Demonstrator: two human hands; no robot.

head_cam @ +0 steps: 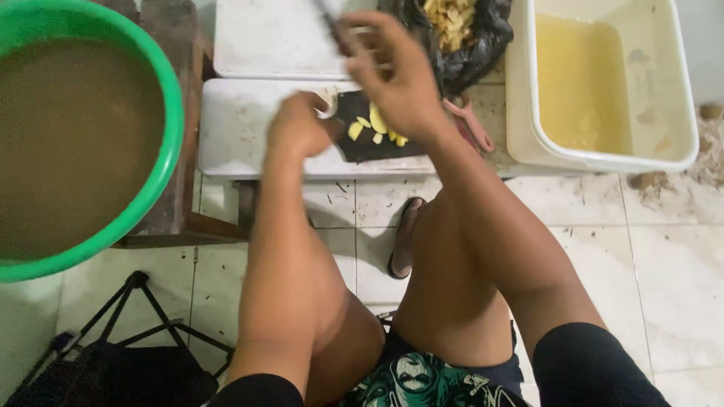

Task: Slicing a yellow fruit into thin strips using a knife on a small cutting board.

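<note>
Right hand (400, 83) closed around one knife (332, 26); left hand (298, 128) curled, contents unclear, beside one dark board (362, 143) bearing about five yellow slices (375, 124).

Head camera, looking steeply down from above the seated person

A single view, close in: the knees fill the near edge, the tiled floor (664, 264) lies below, and the low white counter (241, 128) sits at the far edge. A green basin (170, 113) is cut off at far left, a white tub (682, 98) at far right.
</note>
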